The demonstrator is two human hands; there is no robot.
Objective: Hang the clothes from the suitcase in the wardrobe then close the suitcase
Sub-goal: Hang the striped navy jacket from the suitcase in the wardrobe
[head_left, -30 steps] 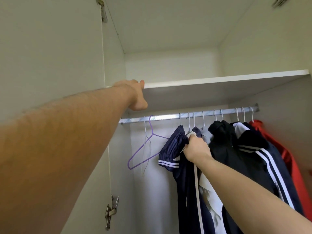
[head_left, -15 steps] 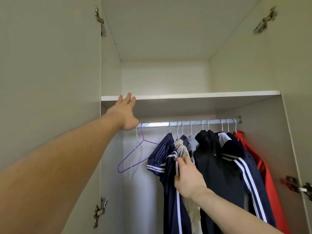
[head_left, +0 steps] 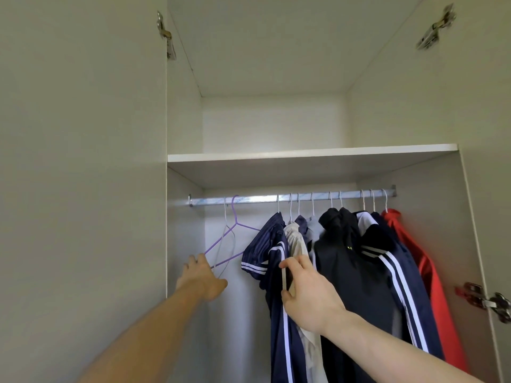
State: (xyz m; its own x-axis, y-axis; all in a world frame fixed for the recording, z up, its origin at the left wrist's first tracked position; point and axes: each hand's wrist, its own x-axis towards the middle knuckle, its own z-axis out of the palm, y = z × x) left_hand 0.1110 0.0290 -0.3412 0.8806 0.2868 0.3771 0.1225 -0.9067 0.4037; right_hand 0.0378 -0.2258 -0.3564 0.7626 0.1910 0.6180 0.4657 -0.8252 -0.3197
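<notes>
1. The wardrobe stands open, with a white shelf across it and a metal rail just beneath.
2. Clothes hang on the rail's right half, packed close: a navy striped top, a cream shirt, a black jacket, a navy jacket with white stripes, and a red garment at the far right.
3. On the rail's left part hang two bare hangers, a purple hanger and a thin white hanger touching it.
4. The left hand reaches up to the purple hanger's lower corner; its fingers touch the wire there, though whether they grip it cannot be told.
5. The right hand lies against the cream shirt between the navy top and the black jacket, thumb and fingers pinching the shirt's edge.
6. Door hinges show on both sides.
</notes>
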